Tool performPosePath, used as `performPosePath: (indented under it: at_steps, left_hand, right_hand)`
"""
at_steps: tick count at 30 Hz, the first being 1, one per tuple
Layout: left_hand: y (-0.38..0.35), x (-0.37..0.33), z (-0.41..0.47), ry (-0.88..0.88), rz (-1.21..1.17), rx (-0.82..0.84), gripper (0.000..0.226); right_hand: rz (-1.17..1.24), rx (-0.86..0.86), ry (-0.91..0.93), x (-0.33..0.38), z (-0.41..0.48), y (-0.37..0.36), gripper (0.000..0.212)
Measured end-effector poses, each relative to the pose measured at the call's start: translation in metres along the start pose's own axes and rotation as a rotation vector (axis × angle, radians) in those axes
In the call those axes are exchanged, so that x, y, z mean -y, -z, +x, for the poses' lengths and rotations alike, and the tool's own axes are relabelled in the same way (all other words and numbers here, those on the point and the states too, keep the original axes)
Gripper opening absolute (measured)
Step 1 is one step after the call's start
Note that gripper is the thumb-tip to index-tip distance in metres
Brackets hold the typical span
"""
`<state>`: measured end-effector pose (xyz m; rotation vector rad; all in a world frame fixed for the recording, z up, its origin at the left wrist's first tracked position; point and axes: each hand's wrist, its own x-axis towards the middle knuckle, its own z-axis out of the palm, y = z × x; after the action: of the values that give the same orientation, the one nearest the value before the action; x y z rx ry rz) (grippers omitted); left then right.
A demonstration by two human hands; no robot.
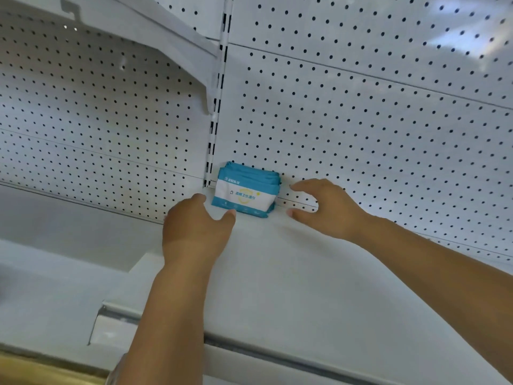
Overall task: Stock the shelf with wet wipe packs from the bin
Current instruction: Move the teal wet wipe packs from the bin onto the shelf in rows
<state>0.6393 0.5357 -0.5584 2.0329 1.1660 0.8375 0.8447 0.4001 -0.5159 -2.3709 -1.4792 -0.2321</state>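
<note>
Stack of wet wipe packs (245, 190) sits far on shelf (291, 273), long axis L-R, btwn left hand (194, 226) (nearer, at near-left corner) & right hand (324, 209), both spread wide, holding nothing.

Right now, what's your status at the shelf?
Left hand and right hand open, empty. Wet wipe packs stand between them, against pegboard, on shelf. Nothing in the way.

I am facing shop shelving: a white metal shelf (277, 273), perforated pegboard back panels (361, 120), a slotted upright (219, 87) carrying a bracketed upper shelf (155, 31), and stacked retail wet wipe packs (244, 190).
</note>
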Motion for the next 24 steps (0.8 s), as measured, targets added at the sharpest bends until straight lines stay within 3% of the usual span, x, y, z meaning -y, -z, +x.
performPosePath:
  at_steps: [3, 13, 24]
  left_hand:
    - [-0.013, -0.015, -0.013, -0.085, -0.004, 0.024, 0.053]
    - [-0.075, -0.080, -0.078, -0.353, 0.045, 0.255, 0.076]
    - [-0.139, -0.150, -0.176, -0.581, 0.026, 0.416, 0.071]
  right_hand:
    - [0.031, -0.007, -0.060, -0.018, -0.026, 0.006, 0.059]
    - [0.022, -0.004, -0.252, -0.087, -0.121, 0.027, 0.061]
    - [-0.008, -0.042, -0.500, -0.164, -0.247, 0.091, 0.061]
